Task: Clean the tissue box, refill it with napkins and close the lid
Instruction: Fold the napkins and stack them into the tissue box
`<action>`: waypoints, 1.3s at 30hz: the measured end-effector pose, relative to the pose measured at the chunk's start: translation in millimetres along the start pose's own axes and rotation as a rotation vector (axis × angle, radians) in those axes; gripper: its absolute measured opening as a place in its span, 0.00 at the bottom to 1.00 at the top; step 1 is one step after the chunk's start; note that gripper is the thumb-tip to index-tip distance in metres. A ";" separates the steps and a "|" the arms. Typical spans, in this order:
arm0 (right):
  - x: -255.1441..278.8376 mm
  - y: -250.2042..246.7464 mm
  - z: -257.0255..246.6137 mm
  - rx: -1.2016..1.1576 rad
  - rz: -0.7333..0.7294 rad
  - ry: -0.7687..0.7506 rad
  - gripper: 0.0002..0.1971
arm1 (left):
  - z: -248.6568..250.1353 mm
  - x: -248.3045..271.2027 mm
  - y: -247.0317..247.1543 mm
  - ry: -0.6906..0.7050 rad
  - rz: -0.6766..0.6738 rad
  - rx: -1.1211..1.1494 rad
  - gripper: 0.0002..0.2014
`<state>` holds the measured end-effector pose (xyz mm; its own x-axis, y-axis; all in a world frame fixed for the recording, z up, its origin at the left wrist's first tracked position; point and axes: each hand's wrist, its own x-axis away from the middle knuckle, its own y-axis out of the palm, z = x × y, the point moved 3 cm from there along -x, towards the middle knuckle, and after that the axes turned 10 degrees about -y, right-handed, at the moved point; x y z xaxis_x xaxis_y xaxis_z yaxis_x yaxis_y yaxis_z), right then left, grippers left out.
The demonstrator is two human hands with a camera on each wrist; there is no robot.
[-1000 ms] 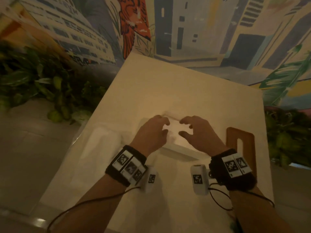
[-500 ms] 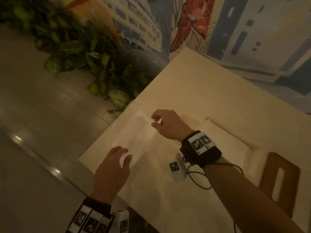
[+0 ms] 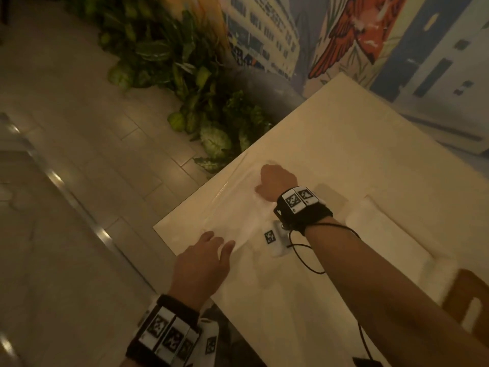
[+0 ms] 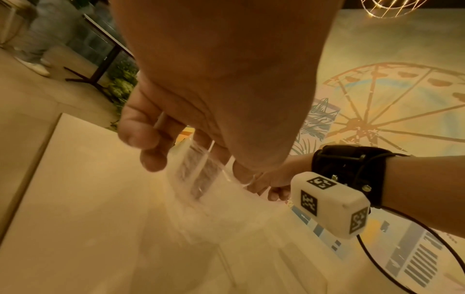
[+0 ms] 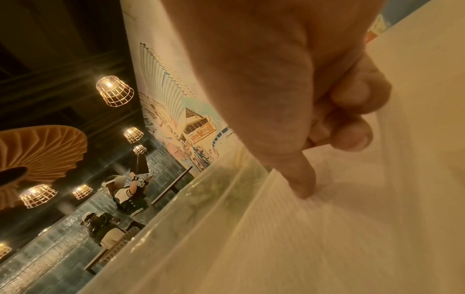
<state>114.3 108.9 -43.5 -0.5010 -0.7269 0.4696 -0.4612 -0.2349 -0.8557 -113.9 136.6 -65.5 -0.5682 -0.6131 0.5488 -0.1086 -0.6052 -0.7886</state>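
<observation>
A clear plastic packet of white napkins point(image 3: 232, 207) lies at the table's left corner. My left hand point(image 3: 219, 245) is at its near end, and the left wrist view shows the clear wrap point(image 4: 196, 175) pinched between thumb and fingers point(image 4: 153, 159). My right hand point(image 3: 267, 178) sits curled at the packet's far end. In the right wrist view its thumb point(image 5: 302, 179) presses on the napkins point(image 5: 289, 228) and the fingers curl round the film. The white tissue box point(image 3: 436, 268) lies open to the right, with napkins inside. Its brown wooden lid point(image 3: 455, 300) lies beyond it.
The cream table point(image 3: 344, 144) ends close to the packet on the left, with tiled floor point(image 3: 79, 181) below. Leafy plants point(image 3: 211, 117) stand off the table's left side. A painted mural wall point(image 3: 397, 49) runs behind the table.
Both hands have left the tissue box and moved left to the napkin packet. My right hand has gone from open above it to curled on its far end. The head has turned left.
</observation>
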 end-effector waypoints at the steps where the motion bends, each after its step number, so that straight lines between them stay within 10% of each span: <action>1: -0.4 -0.6 -0.2 -0.005 0.014 0.008 0.19 | -1.3 -0.8 1.1 0.003 -0.004 -0.006 0.26; 19: 35.6 -15.5 -10.2 -0.259 0.113 -0.085 0.18 | -1.2 -3.3 -2.7 0.051 0.019 -0.006 0.27; 28: 69.9 -14.6 -2.0 -0.494 0.281 -0.227 0.09 | 18.3 -13.5 -58.7 0.217 0.220 0.386 0.26; 39: 121.0 -30.9 -4.2 -0.444 0.397 -0.444 0.12 | 69.7 -78.8 -96.8 0.518 -0.269 0.165 0.55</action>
<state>64.8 30.9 40.7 -0.3922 -0.9172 -0.0697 -0.6068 0.3149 -0.7298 -1.7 208.1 -13.1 -0.8661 -0.1259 0.4837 -0.1990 -0.8008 -0.5649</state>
